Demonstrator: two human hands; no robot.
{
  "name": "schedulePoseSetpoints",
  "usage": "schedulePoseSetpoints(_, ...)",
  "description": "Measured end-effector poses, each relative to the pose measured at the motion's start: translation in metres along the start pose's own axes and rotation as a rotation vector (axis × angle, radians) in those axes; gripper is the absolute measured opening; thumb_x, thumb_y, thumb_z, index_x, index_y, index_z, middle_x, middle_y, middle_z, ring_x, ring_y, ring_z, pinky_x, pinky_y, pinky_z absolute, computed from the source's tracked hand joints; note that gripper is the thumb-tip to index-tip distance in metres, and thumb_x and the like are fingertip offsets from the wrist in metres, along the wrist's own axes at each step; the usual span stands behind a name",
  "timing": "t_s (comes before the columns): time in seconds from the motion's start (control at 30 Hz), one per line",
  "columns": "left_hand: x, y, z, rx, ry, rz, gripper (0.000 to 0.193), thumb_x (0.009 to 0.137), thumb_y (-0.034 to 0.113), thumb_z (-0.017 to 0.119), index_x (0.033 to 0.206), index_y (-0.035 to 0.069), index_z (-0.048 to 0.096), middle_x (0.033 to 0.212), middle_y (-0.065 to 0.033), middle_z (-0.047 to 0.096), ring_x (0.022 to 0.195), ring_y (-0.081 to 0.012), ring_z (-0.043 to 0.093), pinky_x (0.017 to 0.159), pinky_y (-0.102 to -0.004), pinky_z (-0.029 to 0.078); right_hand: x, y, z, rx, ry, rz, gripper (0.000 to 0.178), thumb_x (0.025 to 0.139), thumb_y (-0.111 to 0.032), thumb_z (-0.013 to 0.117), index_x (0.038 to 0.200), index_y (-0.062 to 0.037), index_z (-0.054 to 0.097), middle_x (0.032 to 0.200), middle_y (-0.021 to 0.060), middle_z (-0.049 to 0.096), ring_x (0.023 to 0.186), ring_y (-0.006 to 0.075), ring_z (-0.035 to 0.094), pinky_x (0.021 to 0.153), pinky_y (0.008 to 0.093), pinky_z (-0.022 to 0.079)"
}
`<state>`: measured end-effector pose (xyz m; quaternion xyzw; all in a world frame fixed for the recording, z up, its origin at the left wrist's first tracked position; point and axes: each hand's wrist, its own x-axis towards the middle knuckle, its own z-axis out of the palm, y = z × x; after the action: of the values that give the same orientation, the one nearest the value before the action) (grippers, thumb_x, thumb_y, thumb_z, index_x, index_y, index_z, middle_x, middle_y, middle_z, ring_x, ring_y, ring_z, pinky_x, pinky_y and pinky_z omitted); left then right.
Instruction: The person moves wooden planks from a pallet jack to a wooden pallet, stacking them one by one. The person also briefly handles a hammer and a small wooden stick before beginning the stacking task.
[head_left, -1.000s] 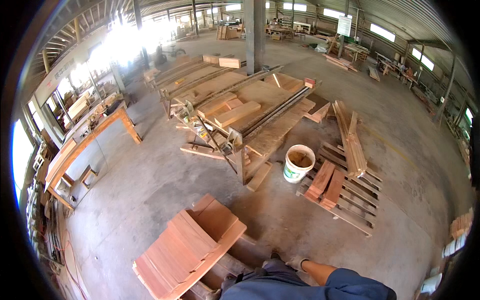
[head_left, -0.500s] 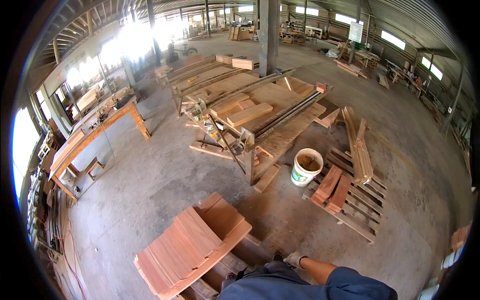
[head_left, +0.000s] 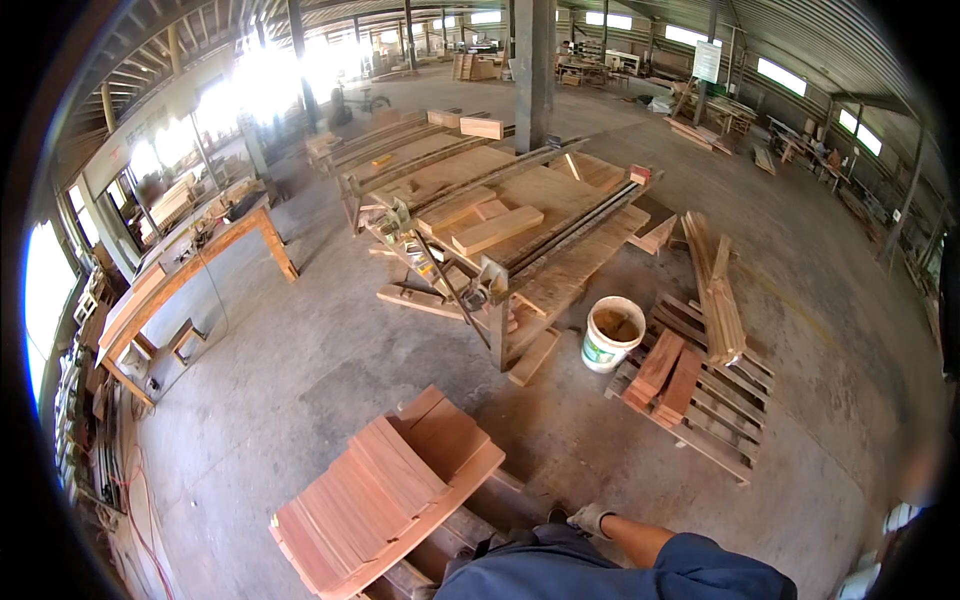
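A big woodworking shed: bare concrete floor (head_left: 300, 390), steel roof overhead, a workbench (head_left: 520, 215) loaded with planks mid-frame, stacked boards (head_left: 385, 495) at bottom, a pallet (head_left: 715, 405) at right

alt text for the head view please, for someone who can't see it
A person's gloved hand hangs beside a stack of reddish wooden boards on a workshop's concrete floor. Beyond stand a workbench with planks and long clamps, a white bucket and a pallet holding more boards.

Gloved right hand (head_left: 590, 519) near stacked reddish boards (head_left: 385, 490), white bucket (head_left: 612, 334), wooden pallet (head_left: 700, 400), workbench (head_left: 500, 225)
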<state>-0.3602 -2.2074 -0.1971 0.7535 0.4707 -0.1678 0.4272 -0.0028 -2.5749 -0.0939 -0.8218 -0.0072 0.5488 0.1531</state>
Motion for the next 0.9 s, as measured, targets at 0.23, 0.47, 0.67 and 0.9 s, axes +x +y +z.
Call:
schedulePoseSetpoints(0.23,0.006,0.010,0.001,0.008,-0.013,0.022,0.034,0.088,0.041,0.069,0.070,0.012,0.067,0.066,-0.0093,0.066,0.056,-0.0178,0.062,0.045,-0.0343,0.048,0.048,0.035,0.016,-0.017,0.023,-0.073,0.059,0.094,-0.054,0.052,0.125,-0.0051,0.065,0.130,0.0146,0.063,0.123,0.0323,0.056,0.103,0.0403,0.043)
schedulePoseSetpoints(0.47,0.005,0.010,0.002,0.008,-0.010,0.025,0.034,0.088,0.041,0.069,0.070,0.012,0.068,0.066,-0.0094,0.066,0.057,-0.0178,0.062,0.045,-0.0344,0.049,0.044,0.031,0.021,0.100,0.108,-0.046,0.043,0.092,-0.040,0.064,0.109,-0.0021,0.071,0.101,0.0107,0.070,0.088,0.0235,0.064,0.077,0.0363,0.051)
schedulePoseSetpoints(0.67,0.003,0.006,0.004,0.005,-0.006,0.032,0.034,0.087,0.041,0.069,0.071,0.012,0.068,0.066,-0.0094,0.066,0.058,-0.0178,0.063,0.046,-0.0345,0.049,0.049,0.036,0.025,0.139,0.158,-0.084,0.035,0.090,-0.033,0.070,0.100,0.0005,0.074,0.085,0.0096,0.072,0.070,0.0200,0.067,0.064,0.0351,0.055)
schedulePoseSetpoints(0.9,0.006,0.012,0.006,0.013,-0.017,0.061,0.034,0.087,0.041,0.069,0.071,0.012,0.068,0.067,-0.0094,0.066,0.058,-0.0178,0.063,0.046,-0.0346,0.049,0.071,0.055,0.037,0.098,0.188,-0.045,0.035,0.089,-0.030,0.071,0.105,0.0012,0.072,0.093,0.0106,0.072,0.078,0.0224,0.068,0.070,0.0370,0.055)
